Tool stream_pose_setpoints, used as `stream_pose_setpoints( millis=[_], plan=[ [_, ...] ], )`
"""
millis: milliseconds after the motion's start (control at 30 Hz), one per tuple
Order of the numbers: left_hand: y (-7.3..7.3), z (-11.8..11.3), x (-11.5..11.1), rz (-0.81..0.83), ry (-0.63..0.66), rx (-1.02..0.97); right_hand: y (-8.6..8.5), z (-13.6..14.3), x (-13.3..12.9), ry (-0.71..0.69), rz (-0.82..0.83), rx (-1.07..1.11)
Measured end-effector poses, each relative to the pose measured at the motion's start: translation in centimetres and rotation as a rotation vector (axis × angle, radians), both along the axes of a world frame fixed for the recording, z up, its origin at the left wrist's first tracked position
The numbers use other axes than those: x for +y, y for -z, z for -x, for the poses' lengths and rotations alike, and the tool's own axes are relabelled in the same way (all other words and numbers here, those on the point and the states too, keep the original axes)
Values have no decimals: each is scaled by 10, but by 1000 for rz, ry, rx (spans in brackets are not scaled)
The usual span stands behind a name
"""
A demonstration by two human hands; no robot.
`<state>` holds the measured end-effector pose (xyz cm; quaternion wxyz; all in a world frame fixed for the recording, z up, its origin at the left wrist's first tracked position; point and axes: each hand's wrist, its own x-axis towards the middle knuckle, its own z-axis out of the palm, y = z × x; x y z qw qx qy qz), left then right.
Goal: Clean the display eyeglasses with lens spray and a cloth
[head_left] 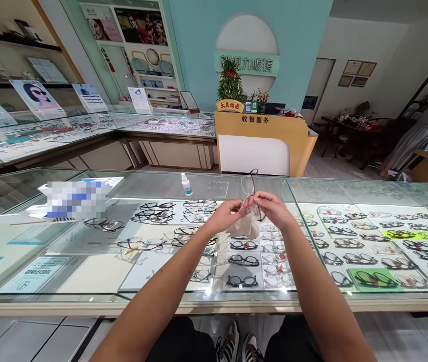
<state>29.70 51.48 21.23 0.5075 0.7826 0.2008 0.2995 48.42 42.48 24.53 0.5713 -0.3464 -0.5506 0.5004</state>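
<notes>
Above the glass counter [153, 191], both my hands are raised close together around a pair of eyeglasses [248, 187] with thin dark frames, turned on end. My right hand [273, 207] grips the frame with its fingers closed. My left hand [232, 212] is closed on a pale cloth [244, 229], which hangs below the fingers beside the lower lens. Whether the cloth is wrapped round that lens is hard to make out. A small white spray bottle [186, 185] with a blue label stands upright on the counter, left of my hands.
Under the glass lie rows of spectacles [243, 260]. On top, to the left, are dark-framed glasses [104, 224], another pair [140, 245] and papers [32, 213]. A wooden cashier desk [262, 125] stands beyond. At the far right is another person [421, 128].
</notes>
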Motion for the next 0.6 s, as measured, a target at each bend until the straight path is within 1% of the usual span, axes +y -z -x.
stream_pose_setpoints(
  millis=[100,200,300,400,467,600],
  plan=[
    [2,0,-3,9,-16,-5,0,-1,0,17,-10,7],
    [1,0,-5,-40,-37,27,1,-1,0,-7,-22,-9],
    [-2,1,-5,-85,-18,21,0,-1,-1,-30,-16,-58],
    [-3,0,-4,-84,-51,-1,-2,-1,-1,9,-17,-41],
    [-2,0,-1,-27,-110,-59,-2,-3,-1,73,-38,4],
    [2,-1,9,160,-216,-243,1,-7,2,212,-89,40]
  ],
)
